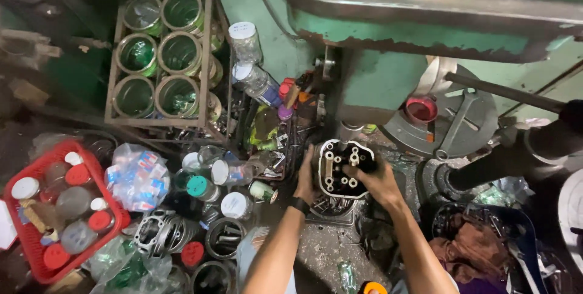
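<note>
- Two bare forearms reach up from the bottom edge of the view, angled toward each other so the hands meet near the middle.
- The left hand [305, 175] is held upright, palm turned inward to the right, fingers straight and pointing away from the body.
- A dark band circles the left wrist.
- The right hand [378, 180] lies palm down, knuckles up, its fingers curled forward and to the left.
- The right forearm slants in from the lower right; the left rises from the lower middle.
- Both hands are smudged dark with grime.
</note>
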